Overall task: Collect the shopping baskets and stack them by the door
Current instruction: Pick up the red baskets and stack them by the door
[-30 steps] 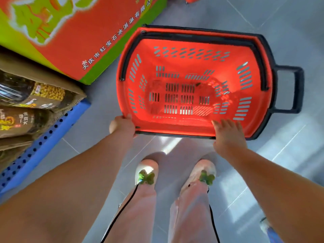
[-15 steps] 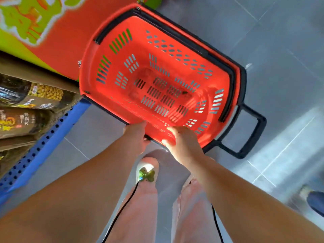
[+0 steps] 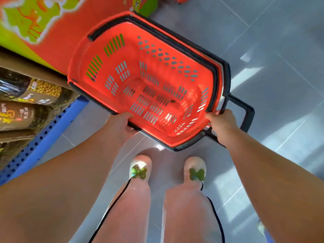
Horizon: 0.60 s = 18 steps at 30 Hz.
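- Head view: a red shopping basket (image 3: pixel 150 85) with black trim is held above the grey tiled floor (image 3: pixel 280 50), tilted, its open top turned toward the camera.
- The left hand (image 3: pixel 121 126) is closed around the basket's near rim, fingers curled over the black edge and onto the red inner wall.
- The right hand (image 3: pixel 222 124) is clamped on the near right corner of the rim, just beside the black pull handle (image 3: pixel 245 111) that juts out from the basket's right end.
- Two rims seem to be nested at the far right edge of the basket; whether a second basket sits beneath cannot be told.
- The basket's far left corner lies in front of a large red and green carton (image 3: pixel 52 23).
- Below that carton, boxes of bottled oil (image 3: pixel 26 95) are seen on a blue perforated shelf (image 3: pixel 43 137) at the left, just beside the basket's left end.
- Under the basket, two pale shoes (image 3: pixel 140 168) with green bows stand on the floor, and pink trouser legs (image 3: pixel 136 216) fill the lower middle.
- A thin black cord (image 3: pixel 112 207) is seen running down along the left leg.
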Each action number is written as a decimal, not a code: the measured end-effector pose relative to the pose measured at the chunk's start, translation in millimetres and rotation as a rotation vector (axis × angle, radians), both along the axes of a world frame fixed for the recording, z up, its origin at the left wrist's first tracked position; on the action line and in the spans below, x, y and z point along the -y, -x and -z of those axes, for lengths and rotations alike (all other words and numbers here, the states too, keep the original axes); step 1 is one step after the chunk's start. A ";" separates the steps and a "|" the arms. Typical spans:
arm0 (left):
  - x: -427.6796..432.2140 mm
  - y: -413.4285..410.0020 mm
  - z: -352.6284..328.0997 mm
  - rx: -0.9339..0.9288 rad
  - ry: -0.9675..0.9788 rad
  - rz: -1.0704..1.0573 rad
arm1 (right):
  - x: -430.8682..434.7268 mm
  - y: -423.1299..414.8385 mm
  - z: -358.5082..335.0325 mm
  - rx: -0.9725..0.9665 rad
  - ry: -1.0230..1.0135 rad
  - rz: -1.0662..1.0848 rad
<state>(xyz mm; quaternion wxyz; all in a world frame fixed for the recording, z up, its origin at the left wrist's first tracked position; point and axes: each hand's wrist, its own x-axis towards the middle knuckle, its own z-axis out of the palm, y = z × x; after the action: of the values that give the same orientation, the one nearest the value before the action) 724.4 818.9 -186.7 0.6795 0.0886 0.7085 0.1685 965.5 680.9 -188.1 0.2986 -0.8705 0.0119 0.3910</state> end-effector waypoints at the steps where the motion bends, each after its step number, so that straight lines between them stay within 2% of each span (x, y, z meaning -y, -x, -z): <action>1: -1.9 -2.9 -11.0 -0.002 -0.010 -0.021 | -0.3 0.1 -7.5 -0.048 -0.041 0.040; 3: -0.4 -5.6 -43.7 -0.019 -0.038 -0.027 | 2.7 0.9 -34.1 -0.128 -0.080 0.091; 7: 33.3 -0.4 -117.4 -0.099 -0.082 -0.010 | 24.1 3.1 -100.1 -0.247 -0.036 0.038; 14: 116.9 30.5 -248.9 -0.178 -0.117 -0.215 | 51.5 9.4 -242.3 -0.232 -0.096 -0.117; 18: 147.1 48.9 -308.0 -0.145 -0.201 -0.371 | 49.5 17.5 -314.9 -0.340 -0.191 -0.241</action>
<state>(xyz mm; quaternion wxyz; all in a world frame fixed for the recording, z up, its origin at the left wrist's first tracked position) 675.5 671.9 121.4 0.5718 0.0357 0.7394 0.3536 948.0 631.5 126.8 0.3243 -0.7549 -0.0792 0.5645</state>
